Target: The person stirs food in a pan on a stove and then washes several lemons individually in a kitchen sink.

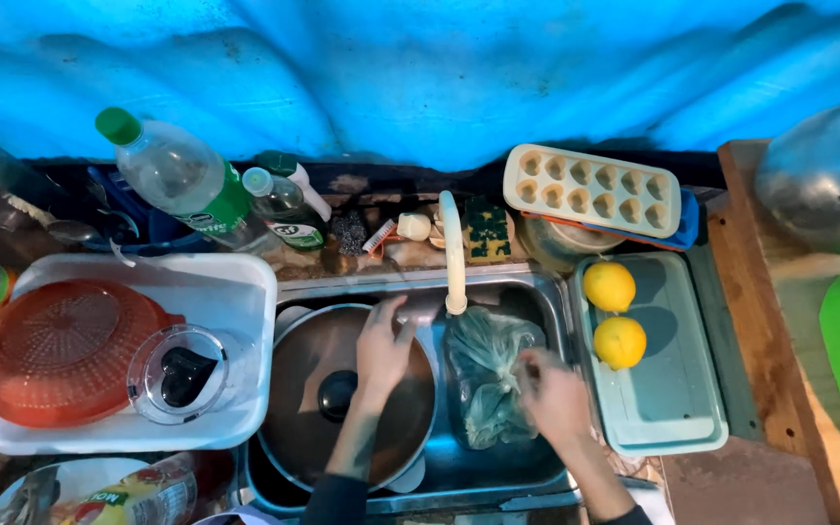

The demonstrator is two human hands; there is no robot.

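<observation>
My left hand [383,345] reaches over a large round pot lid [342,394] with a black knob in the steel sink [546,292], fingers stretched toward a grey object under the cream tap [453,255]. Whether it grips that object I cannot tell. My right hand [554,397] is closed on a crumpled clear plastic bag [486,379] with dark greenish contents, held in the sink below the tap.
A white tub [235,282] at left holds an orange colander [60,355] and a glass lid. Behind the sink stand a green-capped bottle [182,180], a soap bottle, sponges and an ice tray [590,190]. Two lemons [614,313] lie in a pale tray at right.
</observation>
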